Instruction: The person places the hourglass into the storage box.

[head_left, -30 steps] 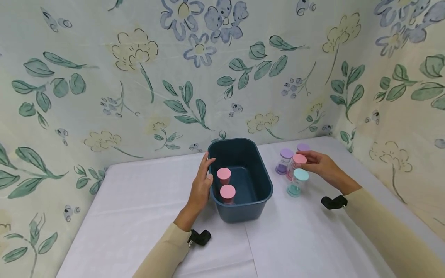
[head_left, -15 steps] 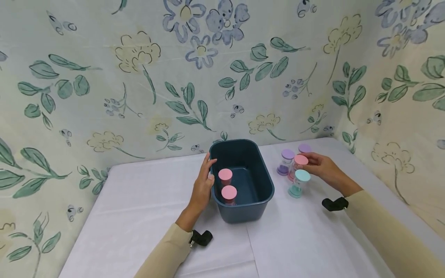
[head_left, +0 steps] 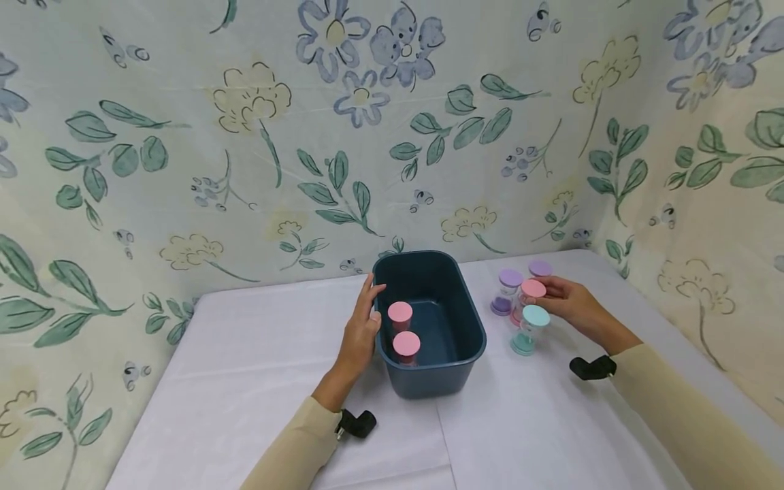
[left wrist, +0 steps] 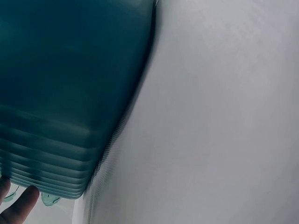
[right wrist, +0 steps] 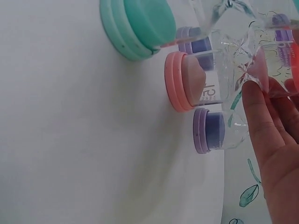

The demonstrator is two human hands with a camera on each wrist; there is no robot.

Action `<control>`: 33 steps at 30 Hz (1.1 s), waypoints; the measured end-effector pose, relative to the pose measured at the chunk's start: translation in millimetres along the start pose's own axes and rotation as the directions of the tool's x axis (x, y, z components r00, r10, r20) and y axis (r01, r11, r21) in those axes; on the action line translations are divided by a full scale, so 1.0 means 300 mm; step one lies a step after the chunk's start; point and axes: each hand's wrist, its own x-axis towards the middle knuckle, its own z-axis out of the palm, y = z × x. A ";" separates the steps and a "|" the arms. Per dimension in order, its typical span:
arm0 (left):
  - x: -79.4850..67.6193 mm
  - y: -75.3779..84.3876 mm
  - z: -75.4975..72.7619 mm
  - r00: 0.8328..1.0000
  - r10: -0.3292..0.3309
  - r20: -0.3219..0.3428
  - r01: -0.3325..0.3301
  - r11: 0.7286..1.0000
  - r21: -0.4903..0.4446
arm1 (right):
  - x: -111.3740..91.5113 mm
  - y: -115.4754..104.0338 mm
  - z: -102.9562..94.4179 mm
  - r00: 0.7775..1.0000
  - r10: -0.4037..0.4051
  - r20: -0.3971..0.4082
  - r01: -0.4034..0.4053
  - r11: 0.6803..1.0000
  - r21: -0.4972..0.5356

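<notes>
In the head view, a dark blue bin (head_left: pixel 429 381) stands mid-table. Two sand timers with pink lids, a rear one (head_left: pixel 400 313) and a front one (head_left: pixel 407 345), stand inside along its left wall. My left hand (head_left: pixel 357 335) lies along the bin's left side, fingers extended and touching the rim. To the bin's right, my right hand (head_left: pixel 574 307) pinches a pink sand timer (head_left: pixel 533 290) below its lid. The right wrist view shows the fingertips (right wrist: pixel 252 93) at its clear glass waist and its pink base low by the tabletop.
Close around the pink timer stand a teal sand timer (head_left: pixel 530 329) in front, a purple sand timer (head_left: pixel 508 291) to the left, and another purple timer (head_left: pixel 540 268) behind. A white cloth covers the table (head_left: pixel 275 354). Floral fabric (head_left: pixel 245 170) hangs behind and at right.
The head view has tilted slightly, so everything sits a little lower and further right. Both hands and the timers keep their places relative to each other.
</notes>
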 end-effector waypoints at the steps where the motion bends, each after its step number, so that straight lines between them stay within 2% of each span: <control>1: -0.002 0.000 0.000 1.000 0.000 0.002 0.000 1.000 0.001 | 0.000 0.001 0.001 1.000 0.002 -0.001 -0.002 1.000 0.000; 9: 0.003 -0.011 -0.003 1.000 0.031 0.006 -0.031 0.999 0.008 | 0.013 0.012 0.001 1.000 -0.005 -0.027 0.004 0.999 -0.039; 15: 0.011 -0.011 -0.004 0.999 0.030 0.011 -0.030 0.999 0.009 | 0.018 0.010 -0.017 1.000 -0.004 -0.016 0.004 0.999 -0.044; 21: 0.018 -0.012 -0.005 1.000 0.027 0.004 -0.027 1.000 0.011 | 0.013 -0.001 -0.034 0.999 -0.007 -0.037 0.004 0.998 -0.061; 33: 0.010 -0.022 0.002 1.000 0.016 0.011 -0.016 1.000 -0.005 | -0.009 -0.031 -0.053 0.998 -0.029 -0.049 0.025 0.997 -0.068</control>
